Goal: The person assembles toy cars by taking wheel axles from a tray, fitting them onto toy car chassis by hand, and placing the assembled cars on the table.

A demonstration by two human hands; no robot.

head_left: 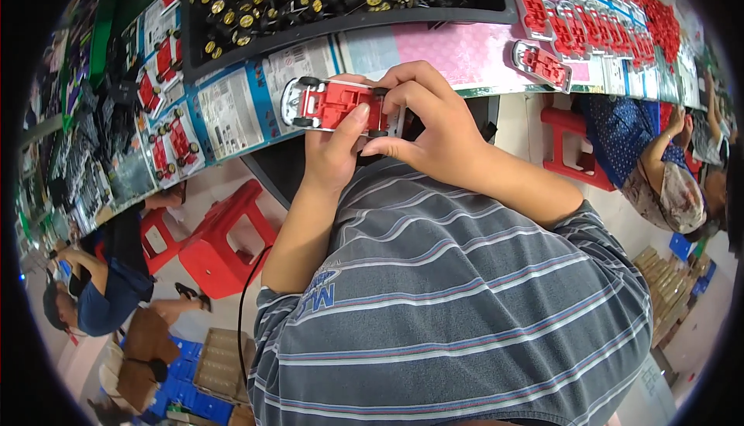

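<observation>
Bench (465,54) carries a black tray (349,28) of loose wheels (246,20). Left hand (332,153) cradles the upturned toy car (332,106) just off the bench edge, thumb on its red base. Right hand (435,120) curls at the car's right end; cannot tell whether it pinches a wheel there. Risks, judged: thumb slip drops the car; sideways pressure unseats a wheel.

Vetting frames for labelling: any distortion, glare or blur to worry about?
Head view: fisheye bends the table edge and leaves black corners; head view: the pink sheet looks partly washed out; head view: toy car, left hand and right hand read fairly sharp, while the co-worker near the left rim looks stretched and softer.
</observation>
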